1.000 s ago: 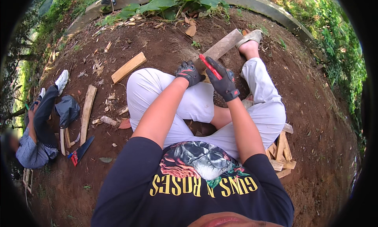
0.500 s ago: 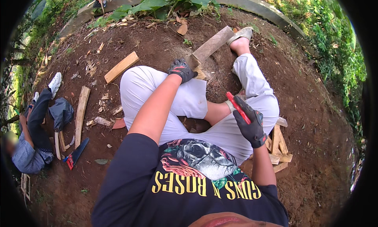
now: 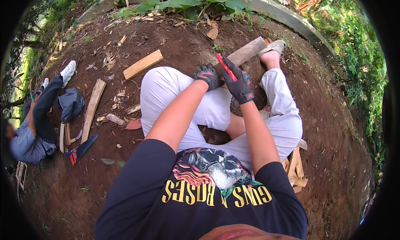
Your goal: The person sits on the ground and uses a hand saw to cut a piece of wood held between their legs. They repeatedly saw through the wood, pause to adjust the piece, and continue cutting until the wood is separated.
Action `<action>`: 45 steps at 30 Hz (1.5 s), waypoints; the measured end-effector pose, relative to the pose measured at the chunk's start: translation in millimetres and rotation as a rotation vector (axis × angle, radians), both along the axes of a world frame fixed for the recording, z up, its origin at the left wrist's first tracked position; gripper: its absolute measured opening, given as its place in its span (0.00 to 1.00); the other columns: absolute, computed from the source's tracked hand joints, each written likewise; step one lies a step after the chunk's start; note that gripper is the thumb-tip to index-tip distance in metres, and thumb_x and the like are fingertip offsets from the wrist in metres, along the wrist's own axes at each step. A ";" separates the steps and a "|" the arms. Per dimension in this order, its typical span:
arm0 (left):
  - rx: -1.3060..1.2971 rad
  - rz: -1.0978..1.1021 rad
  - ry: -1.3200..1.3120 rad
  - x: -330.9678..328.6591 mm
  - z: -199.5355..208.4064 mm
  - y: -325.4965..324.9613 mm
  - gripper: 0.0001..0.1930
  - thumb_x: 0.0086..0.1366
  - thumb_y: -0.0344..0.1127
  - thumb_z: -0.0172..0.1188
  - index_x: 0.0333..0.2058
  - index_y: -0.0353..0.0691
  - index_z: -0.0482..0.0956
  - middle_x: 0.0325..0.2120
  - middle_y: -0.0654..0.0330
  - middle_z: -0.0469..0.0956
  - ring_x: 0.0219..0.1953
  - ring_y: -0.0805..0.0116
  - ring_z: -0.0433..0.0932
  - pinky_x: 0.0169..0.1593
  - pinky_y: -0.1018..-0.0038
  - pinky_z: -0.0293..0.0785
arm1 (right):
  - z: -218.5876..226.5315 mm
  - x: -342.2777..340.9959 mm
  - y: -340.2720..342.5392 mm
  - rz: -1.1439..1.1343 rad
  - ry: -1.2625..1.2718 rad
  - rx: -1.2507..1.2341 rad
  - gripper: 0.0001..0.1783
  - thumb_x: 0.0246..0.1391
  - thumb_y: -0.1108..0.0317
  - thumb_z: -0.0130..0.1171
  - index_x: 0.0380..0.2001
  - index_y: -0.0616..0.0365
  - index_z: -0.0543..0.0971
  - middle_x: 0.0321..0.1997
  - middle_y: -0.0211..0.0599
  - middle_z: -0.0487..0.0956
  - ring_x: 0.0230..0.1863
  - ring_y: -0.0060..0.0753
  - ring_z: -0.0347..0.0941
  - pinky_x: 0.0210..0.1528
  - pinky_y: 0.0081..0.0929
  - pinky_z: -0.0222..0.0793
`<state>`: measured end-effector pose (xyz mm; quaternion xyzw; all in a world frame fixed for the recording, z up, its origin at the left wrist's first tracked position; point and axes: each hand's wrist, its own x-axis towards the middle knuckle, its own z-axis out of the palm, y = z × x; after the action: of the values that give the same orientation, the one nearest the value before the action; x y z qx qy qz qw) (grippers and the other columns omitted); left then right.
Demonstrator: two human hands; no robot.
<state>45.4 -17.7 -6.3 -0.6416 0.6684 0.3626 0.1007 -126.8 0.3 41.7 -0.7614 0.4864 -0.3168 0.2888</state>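
My left hand (image 3: pixel 208 76), in a black glove with red trim, is closed on the near end of a short piece of wood beside my bent left knee; the fingers hide most of that piece. A greyish wooden plank (image 3: pixel 246 51) lies just beyond, slanting toward my right foot. In my gloved right hand (image 3: pixel 239 83) is a slim red tool (image 3: pixel 226 67), its red part pointing up and away from me. The rest of the tool is hidden, so its kind is unclear. Both hands are close together, the right one over the near end of the plank.
A pale board (image 3: pixel 143 65) lies beyond my left knee, and a longer one (image 3: pixel 93 110) farther left. Near it is a red-handled handsaw (image 3: pixel 82 149). Another person (image 3: pixel 31 133) sits at the left. Wood offcuts (image 3: pixel 296 167) are piled by my right thigh.
My right hand has moved forward and left with the red tool, from above my right thigh to beside my left hand. My left hand stays at the wood. The view has shifted slightly.
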 end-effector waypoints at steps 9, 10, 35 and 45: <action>-0.019 0.041 -0.022 7.6 6.0 0.1 0.59 0.60 0.72 0.64 0.75 0.26 0.59 0.74 0.36 0.62 0.77 0.38 0.61 0.79 0.55 0.59 | 95.5 -71.2 84.8 -0.073 0.160 0.245 0.28 0.65 0.62 0.68 0.68 0.46 0.81 0.64 0.50 0.84 0.64 0.52 0.82 0.67 0.41 0.75; -0.007 0.043 -0.021 1.2 14.8 0.5 0.60 0.61 0.72 0.63 0.76 0.27 0.58 0.75 0.36 0.61 0.78 0.39 0.59 0.79 0.55 0.58 | 111.8 -88.1 106.9 -0.087 0.232 0.213 0.28 0.66 0.61 0.67 0.69 0.45 0.80 0.63 0.50 0.84 0.62 0.54 0.83 0.65 0.42 0.76; -0.002 0.016 -0.039 -4.1 -2.6 -4.4 0.56 0.63 0.70 0.65 0.76 0.34 0.59 0.75 0.39 0.61 0.76 0.45 0.64 0.78 0.54 0.61 | 30.0 -33.1 23.2 -0.032 0.090 0.097 0.31 0.64 0.56 0.66 0.71 0.42 0.78 0.60 0.53 0.85 0.59 0.57 0.83 0.63 0.44 0.77; 0.062 0.076 -0.045 -1.7 29.4 2.1 0.62 0.62 0.73 0.63 0.79 0.30 0.49 0.79 0.38 0.52 0.81 0.40 0.51 0.81 0.53 0.53 | 186.5 -118.8 176.5 -0.197 0.253 0.293 0.28 0.62 0.69 0.66 0.67 0.49 0.81 0.61 0.49 0.86 0.60 0.52 0.85 0.62 0.40 0.79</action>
<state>43.6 -15.5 23.1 -0.6709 0.6296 0.3724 0.1217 -245.5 176.9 228.3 -0.6937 0.6317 -0.1714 0.3005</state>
